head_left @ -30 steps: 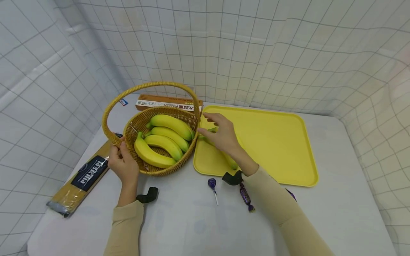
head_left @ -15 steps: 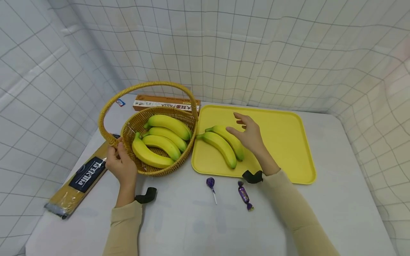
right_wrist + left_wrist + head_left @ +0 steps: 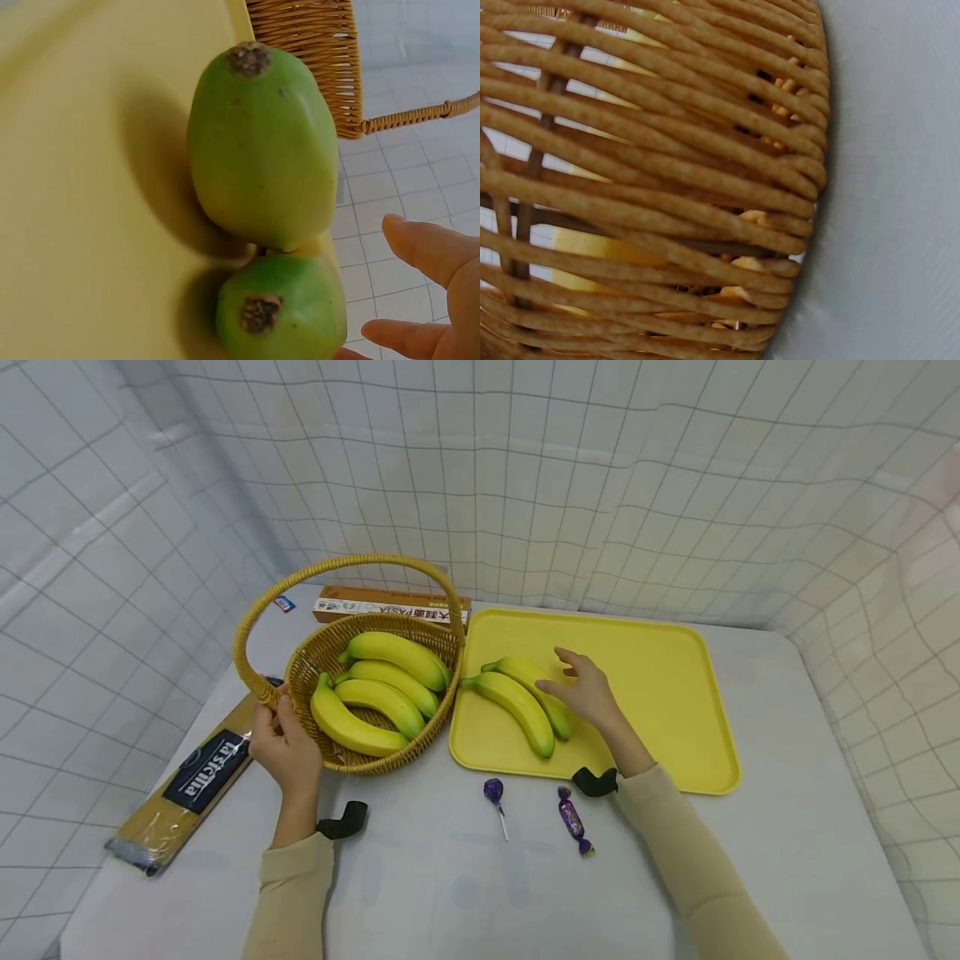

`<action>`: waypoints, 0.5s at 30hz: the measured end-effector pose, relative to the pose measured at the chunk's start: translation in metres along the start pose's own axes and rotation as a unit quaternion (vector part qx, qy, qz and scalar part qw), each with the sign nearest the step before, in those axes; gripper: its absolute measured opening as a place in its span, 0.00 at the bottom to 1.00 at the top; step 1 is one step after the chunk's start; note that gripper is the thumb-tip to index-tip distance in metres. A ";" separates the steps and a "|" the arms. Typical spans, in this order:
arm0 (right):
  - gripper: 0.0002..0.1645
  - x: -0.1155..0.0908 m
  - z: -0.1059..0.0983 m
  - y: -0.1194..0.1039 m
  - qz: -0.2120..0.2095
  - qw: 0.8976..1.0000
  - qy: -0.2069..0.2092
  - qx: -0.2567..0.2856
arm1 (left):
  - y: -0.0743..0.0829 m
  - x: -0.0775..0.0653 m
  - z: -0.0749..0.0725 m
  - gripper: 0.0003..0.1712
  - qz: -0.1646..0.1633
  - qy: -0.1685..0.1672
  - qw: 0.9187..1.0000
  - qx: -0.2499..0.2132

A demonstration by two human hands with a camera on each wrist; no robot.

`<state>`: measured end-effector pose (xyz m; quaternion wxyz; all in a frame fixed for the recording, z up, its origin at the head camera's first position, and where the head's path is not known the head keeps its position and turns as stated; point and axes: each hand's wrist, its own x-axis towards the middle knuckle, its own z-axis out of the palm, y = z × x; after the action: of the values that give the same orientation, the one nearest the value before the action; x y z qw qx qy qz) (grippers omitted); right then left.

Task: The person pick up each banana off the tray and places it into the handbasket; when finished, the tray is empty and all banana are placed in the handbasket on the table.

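Note:
My left hand (image 3: 287, 747) pinches the left foot of the handle (image 3: 251, 664) of a wicker basket (image 3: 300, 652). Several yellow bananas (image 3: 356, 727) with greenish ends lie inside it. Against that hand's camera, the woven wall (image 3: 660, 150) fills most of the left wrist view. My right hand (image 3: 591, 695), fingers parted and holding nothing, hovers over a yellow tray (image 3: 645, 693). Just left of it, two bananas lie side by side: a nearer banana (image 3: 517, 710) and a farther banana (image 3: 517, 668), partly behind the fingertips. The right wrist view shows their blunt green ends close up.
A pasta box (image 3: 390, 602) stands behind the basket, and a bag of spaghetti (image 3: 183, 785) lies left of it. In front of the tray are a purple lollipop (image 3: 493, 791) and a purple wrapped candy (image 3: 572, 818). White gridded cloth (image 3: 540, 485) walls the table.
My right hand has moved right from the basket's rim, uncovering the two bananas on the tray, then dropped slightly back toward them. The left hand keeps its hold on the handle.

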<state>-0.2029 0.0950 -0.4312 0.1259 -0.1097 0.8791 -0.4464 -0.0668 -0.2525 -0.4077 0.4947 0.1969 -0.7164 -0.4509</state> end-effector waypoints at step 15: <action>0.47 0.005 0.006 0.015 0.010 0.999 -0.023 -0.022 | 0.000 0.000 0.000 0.13 0.023 0.004 1.000 -0.003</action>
<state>-0.2075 0.0980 -0.4476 0.1479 -0.1135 0.8869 -0.4226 -0.0666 -0.2525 -0.4075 0.5086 0.1809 -0.7171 -0.4409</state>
